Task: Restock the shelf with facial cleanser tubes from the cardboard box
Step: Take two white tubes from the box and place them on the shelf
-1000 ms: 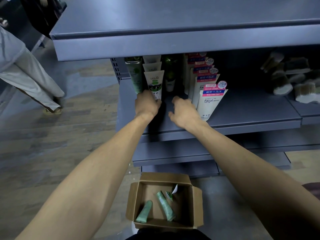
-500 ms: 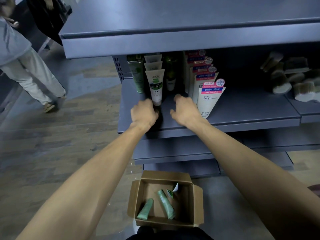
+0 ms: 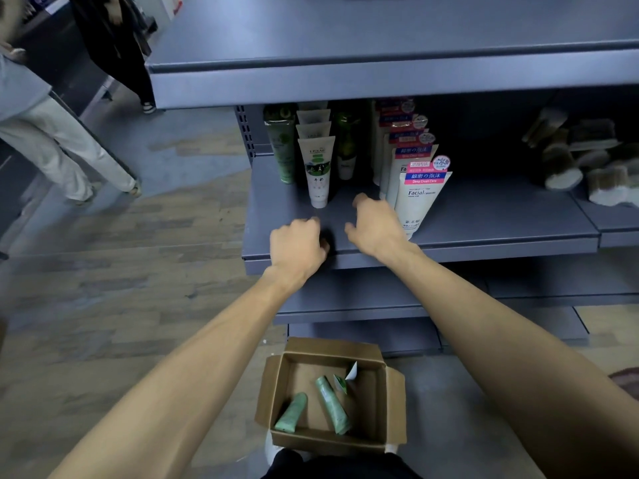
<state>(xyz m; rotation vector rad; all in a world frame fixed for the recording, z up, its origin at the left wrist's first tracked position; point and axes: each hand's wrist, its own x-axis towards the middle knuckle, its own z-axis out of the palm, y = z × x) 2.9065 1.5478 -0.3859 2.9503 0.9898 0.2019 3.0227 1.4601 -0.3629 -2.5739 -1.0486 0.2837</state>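
An open cardboard box [image 3: 395, 402] sits on the floor below me, with three green cleanser tubes [image 3: 333, 406] lying in it. On the grey shelf [image 3: 484, 229] a row of white tubes with green labels [image 3: 316, 171] stands beside a green tube [image 3: 281, 146] and a row of white "Facial" tubes [image 3: 420, 198]. My left hand [image 3: 297, 247] hovers over the shelf's front edge, just in front of the white row, fingers loosely curled and empty. My right hand [image 3: 377, 226] is beside it, next to the front "Facial" tube, also empty.
Brushes [image 3: 570, 157] lie on the right of the shelf. An upper shelf [image 3: 380, 74] overhangs the products, and lower shelves run beneath. A person in light trousers [image 3: 52, 143] walks on the left, and another in dark clothes [image 3: 114, 39] stands further back.
Both hands have drawn back from the tubes toward the shelf's front edge; the left hand has let go of the front white tube. The person on the left has walked on.
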